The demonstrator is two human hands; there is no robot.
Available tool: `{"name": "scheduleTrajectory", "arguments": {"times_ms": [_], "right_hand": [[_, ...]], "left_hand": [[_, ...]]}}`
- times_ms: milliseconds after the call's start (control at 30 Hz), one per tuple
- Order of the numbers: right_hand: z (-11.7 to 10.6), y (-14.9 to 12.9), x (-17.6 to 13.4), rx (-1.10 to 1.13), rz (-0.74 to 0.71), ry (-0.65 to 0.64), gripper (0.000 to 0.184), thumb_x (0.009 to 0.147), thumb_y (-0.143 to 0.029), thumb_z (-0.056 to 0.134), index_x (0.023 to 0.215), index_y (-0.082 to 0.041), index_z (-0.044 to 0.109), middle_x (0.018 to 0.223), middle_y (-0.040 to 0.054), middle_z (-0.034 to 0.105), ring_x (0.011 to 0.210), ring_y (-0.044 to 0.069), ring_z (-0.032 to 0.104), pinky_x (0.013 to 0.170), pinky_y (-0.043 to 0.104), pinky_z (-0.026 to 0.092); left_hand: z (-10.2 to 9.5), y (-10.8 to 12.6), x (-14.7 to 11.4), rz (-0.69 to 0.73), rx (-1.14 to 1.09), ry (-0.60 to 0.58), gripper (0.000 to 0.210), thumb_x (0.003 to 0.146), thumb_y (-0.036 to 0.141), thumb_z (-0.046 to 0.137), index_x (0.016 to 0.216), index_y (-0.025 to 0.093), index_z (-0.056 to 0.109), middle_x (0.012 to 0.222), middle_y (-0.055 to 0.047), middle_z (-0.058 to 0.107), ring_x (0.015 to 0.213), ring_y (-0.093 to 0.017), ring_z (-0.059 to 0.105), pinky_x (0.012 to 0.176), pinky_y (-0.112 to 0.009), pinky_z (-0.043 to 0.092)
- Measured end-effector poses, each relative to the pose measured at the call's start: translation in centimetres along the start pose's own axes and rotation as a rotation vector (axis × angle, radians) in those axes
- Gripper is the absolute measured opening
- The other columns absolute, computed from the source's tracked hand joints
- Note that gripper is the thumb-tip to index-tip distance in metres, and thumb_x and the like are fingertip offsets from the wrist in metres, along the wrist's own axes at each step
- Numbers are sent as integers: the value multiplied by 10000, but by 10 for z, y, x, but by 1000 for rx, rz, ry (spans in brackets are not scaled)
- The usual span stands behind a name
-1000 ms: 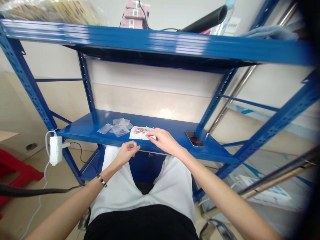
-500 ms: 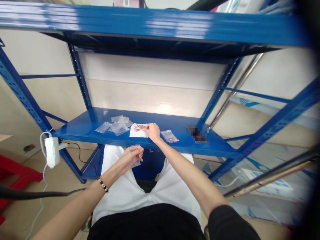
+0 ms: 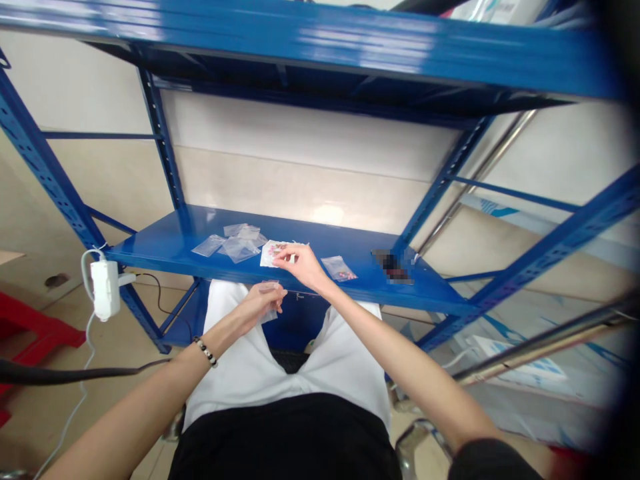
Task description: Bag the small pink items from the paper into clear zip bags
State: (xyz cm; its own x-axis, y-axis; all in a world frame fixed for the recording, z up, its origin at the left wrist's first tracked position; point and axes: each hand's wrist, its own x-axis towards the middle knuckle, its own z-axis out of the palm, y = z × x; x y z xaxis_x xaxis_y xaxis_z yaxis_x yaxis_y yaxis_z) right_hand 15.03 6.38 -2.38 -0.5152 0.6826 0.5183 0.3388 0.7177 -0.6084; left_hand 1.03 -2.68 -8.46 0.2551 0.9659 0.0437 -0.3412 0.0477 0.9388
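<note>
My left hand (image 3: 263, 302) is closed on a small clear plastic bag (image 3: 271, 316), just below the shelf's front edge and above my lap. Over a white paper sheet (image 3: 267, 259) with small pink and brownish pieces on it, my right hand (image 3: 304, 265) is pinched, thumb against fingers. What it pinches, if anything, is too small to make out. To the right of that hand lies a clear bag (image 3: 339, 269) with a few pinkish pieces inside. Several flat clear bags (image 3: 241, 249) overlap on the left of the sheet.
All of this lies on a blue metal shelf (image 3: 175, 233). A blurred-out dark object (image 3: 394, 267) sits at its right end. Another blue shelf beam (image 3: 260, 33) crosses above. A white power strip (image 3: 105, 290) hangs by the left post, and a red stool (image 3: 30, 327) stands at far left.
My right hand has shifted slightly left across the paper, its fingertips now lower over the pieces. My left hand still holds its bag. The view has tilted a little.
</note>
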Motion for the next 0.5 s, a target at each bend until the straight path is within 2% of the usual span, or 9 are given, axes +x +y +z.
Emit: {"name": "scheduleTrajectory", "arguments": {"times_ms": [100,200,367,500], "right_hand": [[-4,-27,-23,-10,-148,-90,92,822,-235,728,763,-166,742,817,39,682,841,173,590,812,303,437],[-10,-36,-37,-67,-209,-161,62,827,-203,725,781,-168,747,872,44,647,897,176,569,851,314,429],[-19,-29,-35,-64,-171,-196,118,877,-224,671,815,-170,755,908,49,670,912,172,587,888,318,435],[-23,-8,-28,-52,-70,-79,151,890,-246,639,825,-165,748,877,46,716,873,178,627,852,302,459]], "left_hand": [[5,1,-8,18,4,17,272,724,322,784,703,134,590,632,12,500,602,-100,500,589,-242,459],[9,4,-14,26,14,26,266,718,320,792,730,119,618,648,3,526,611,-106,521,595,-250,462],[11,7,-13,-21,28,-15,274,731,317,786,856,98,680,726,-42,606,683,-136,594,665,-273,500],[9,9,-13,-40,56,-40,308,768,336,750,963,104,690,784,-68,644,754,-159,633,696,-272,518]]}}
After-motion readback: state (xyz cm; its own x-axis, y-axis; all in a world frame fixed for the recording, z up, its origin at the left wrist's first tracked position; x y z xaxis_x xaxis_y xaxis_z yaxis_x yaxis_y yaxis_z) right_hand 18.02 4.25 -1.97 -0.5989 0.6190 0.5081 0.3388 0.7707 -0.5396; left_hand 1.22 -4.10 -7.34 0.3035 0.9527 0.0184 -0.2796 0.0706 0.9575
